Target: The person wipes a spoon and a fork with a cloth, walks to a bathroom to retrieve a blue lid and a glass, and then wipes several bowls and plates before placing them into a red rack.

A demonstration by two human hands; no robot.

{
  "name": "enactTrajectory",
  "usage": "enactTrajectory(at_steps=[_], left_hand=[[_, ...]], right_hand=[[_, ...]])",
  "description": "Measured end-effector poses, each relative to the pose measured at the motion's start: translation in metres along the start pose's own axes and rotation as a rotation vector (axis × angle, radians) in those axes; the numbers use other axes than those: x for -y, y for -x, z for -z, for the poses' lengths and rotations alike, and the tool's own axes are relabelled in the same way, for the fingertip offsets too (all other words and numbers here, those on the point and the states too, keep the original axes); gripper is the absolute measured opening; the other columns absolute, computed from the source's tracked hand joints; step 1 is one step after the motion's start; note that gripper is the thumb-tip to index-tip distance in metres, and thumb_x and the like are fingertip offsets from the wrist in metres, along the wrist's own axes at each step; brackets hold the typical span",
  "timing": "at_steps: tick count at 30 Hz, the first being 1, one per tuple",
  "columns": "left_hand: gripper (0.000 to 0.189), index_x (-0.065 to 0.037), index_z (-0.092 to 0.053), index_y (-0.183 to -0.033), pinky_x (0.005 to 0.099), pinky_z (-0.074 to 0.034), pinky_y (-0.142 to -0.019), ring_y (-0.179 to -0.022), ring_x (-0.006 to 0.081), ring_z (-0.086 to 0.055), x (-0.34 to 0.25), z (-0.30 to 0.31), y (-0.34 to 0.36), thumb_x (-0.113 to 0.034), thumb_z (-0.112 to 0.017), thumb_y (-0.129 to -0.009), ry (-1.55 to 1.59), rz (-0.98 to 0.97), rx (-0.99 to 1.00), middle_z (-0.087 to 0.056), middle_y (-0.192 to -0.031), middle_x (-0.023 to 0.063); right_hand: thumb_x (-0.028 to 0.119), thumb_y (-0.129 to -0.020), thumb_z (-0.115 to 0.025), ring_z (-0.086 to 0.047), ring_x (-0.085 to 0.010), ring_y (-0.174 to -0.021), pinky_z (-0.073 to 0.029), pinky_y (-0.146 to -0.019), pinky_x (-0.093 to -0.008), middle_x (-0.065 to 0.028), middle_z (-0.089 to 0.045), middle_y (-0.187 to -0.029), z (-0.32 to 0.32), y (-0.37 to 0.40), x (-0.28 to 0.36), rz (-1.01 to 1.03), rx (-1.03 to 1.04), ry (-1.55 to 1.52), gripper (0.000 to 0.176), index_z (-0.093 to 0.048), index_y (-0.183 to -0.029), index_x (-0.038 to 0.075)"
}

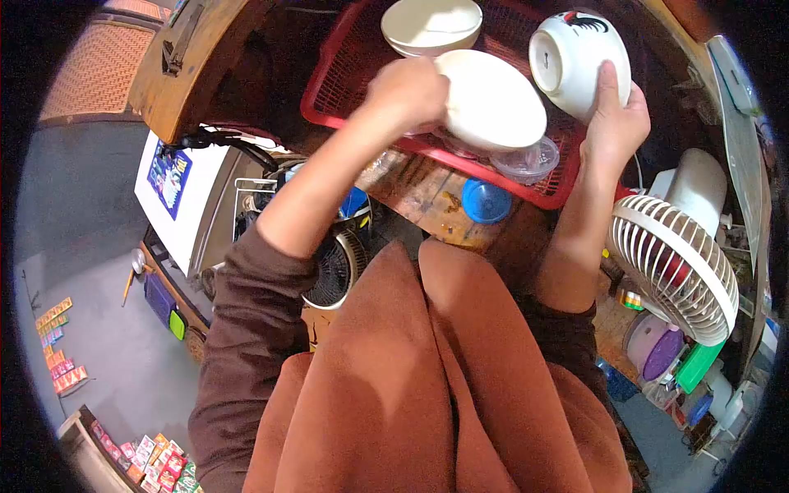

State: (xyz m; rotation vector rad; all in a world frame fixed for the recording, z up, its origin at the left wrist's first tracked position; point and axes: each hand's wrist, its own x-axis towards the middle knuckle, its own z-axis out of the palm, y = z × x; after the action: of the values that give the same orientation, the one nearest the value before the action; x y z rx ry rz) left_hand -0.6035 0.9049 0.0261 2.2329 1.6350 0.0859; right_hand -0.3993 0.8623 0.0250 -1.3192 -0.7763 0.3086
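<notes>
My left hand (pixel 408 92) is closed on the rim of a white bowl (pixel 493 100), tilted with its opening towards me, over the red basket (pixel 538 197). To the right, my right hand (pixel 615 123) holds a rooster-patterned bowl (pixel 579 62) from its side, its foot ring turned left. Behind my left hand another white bowl (pixel 431 26) sits at the basket's back. A clear plastic container (pixel 526 161) lies in the basket's front part, partly hidden by the bowl that my left hand holds.
A blue round lid or container (pixel 486 201) is on the wooden surface (pixel 411 191) before the basket. At the right, near my forearm, stands a white fan (pixel 678 263). Another fan (pixel 333 271) is below my left forearm, and a white box-like cabinet (pixel 185 197) stands left.
</notes>
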Motion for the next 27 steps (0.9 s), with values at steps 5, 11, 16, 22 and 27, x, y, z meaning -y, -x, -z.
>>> enactTrajectory(at_steps=[5,11,16,22,27], left_hand=[[0.025,0.004,-0.055,-0.074,0.0384,-0.046,-0.052,-0.055,0.0254,-0.054,0.056,0.049,0.002,-0.015,-0.04,-0.07,0.492,0.221,0.006,-0.055,-0.064,0.0149],[0.019,-0.002,-0.049,-0.08,0.027,-0.046,-0.052,-0.049,0.0091,-0.044,0.065,0.03,-0.042,-0.018,-0.04,-0.074,0.837,0.319,-0.09,-0.05,-0.062,0.001],[0.02,-0.001,-0.049,-0.084,0.0266,-0.051,-0.054,-0.05,0.0092,-0.049,0.069,0.004,-0.075,-0.017,-0.038,-0.081,1.012,0.378,-0.025,-0.053,-0.064,0.0021],[0.031,0.0,-0.046,-0.095,0.0311,-0.049,-0.06,-0.061,0.0123,-0.053,0.066,-0.001,-0.058,-0.026,-0.036,-0.084,1.094,0.368,-0.017,-0.057,-0.073,0.0044],[0.046,0.001,-0.051,-0.104,0.0306,-0.039,-0.079,-0.09,0.0238,-0.052,0.103,-0.033,-0.045,-0.036,-0.043,-0.079,0.579,0.337,0.05,-0.055,-0.099,0.0163]], right_hand=[[0.026,-0.061,-0.069,-0.058,-0.0271,-0.066,-0.044,-0.064,-0.0332,-0.0162,-0.059,-0.073,-0.015,-0.009,-0.01,0.272,0.192,0.489,0.03,-0.059,-0.076,0.001],[0.022,-0.065,-0.064,-0.054,-0.0298,-0.073,-0.039,-0.064,-0.0424,-0.013,-0.057,-0.075,-0.049,0.013,-0.048,0.412,0.471,0.739,0.024,-0.054,-0.076,0.004],[0.02,-0.069,-0.06,-0.053,-0.0294,-0.079,-0.039,-0.063,-0.0447,-0.0115,-0.056,-0.081,-0.056,0.031,-0.053,0.513,0.598,0.996,0.021,-0.051,-0.081,0.004],[0.014,-0.066,-0.064,-0.052,-0.0321,-0.081,-0.042,-0.067,-0.0418,-0.0158,-0.054,-0.085,-0.051,0.037,-0.079,0.317,0.698,1.158,0.026,-0.049,-0.084,0.003],[0.021,-0.07,-0.06,-0.051,-0.0322,-0.089,-0.041,-0.073,-0.037,-0.0192,-0.052,-0.096,-0.07,0.054,-0.036,0.131,0.782,0.616,0.03,-0.05,-0.092,0.002]])
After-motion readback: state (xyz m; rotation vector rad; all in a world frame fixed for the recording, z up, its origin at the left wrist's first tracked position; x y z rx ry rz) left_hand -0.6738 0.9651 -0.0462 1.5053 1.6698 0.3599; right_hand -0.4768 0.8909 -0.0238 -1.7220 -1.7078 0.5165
